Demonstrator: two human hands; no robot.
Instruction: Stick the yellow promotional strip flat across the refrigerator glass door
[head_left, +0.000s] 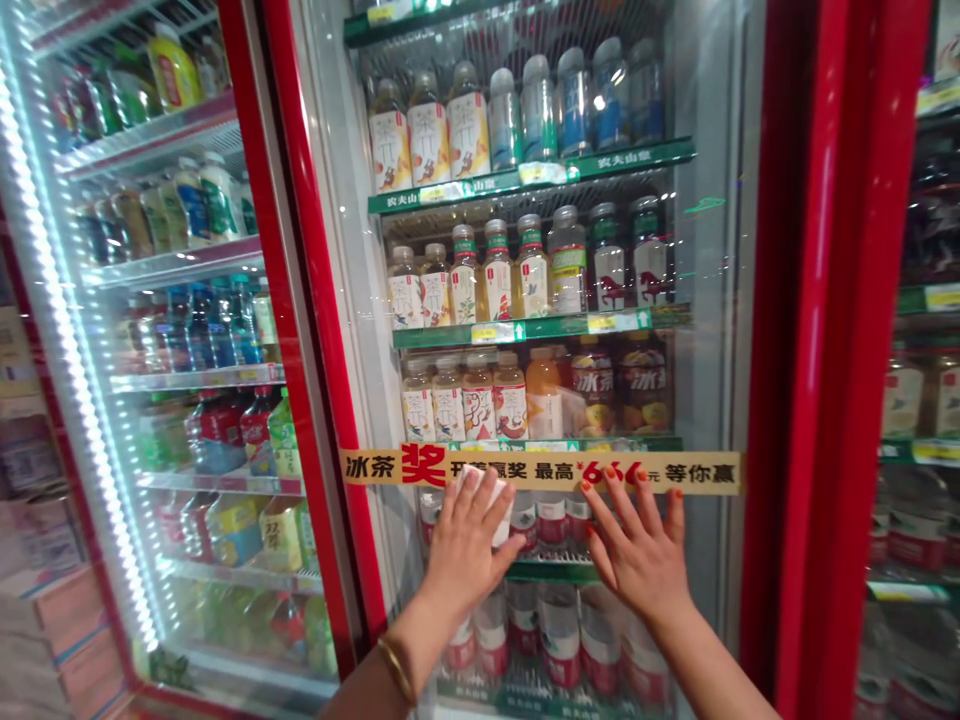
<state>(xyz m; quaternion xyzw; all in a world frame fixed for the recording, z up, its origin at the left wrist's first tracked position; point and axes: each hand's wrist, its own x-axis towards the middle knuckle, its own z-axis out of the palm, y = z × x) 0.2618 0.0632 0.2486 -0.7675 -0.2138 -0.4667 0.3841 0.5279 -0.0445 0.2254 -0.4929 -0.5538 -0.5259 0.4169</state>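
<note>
My left hand (466, 545) lies flat against the glass door (716, 380) of a red-framed drinks cooler, holding a folded white tissue (503, 522) against the pane. The tissue shows between and beside my fingers; the rest is hidden under them. To its right, my right hand (641, 550) is spread on the same glass with nothing in it. Fingertips of both hands overlap a gold banner strip (540, 471) with black and red lettering across the door. A gold bangle (397, 672) circles my left wrist.
Behind the glass, green-edged shelves (540, 328) carry rows of bottled drinks (496, 272). A red door frame (814, 400) runs down the right side. Another lit cooler with shelves of bottles (216, 325) stands at left, with stacked boxes (82, 625) beyond it.
</note>
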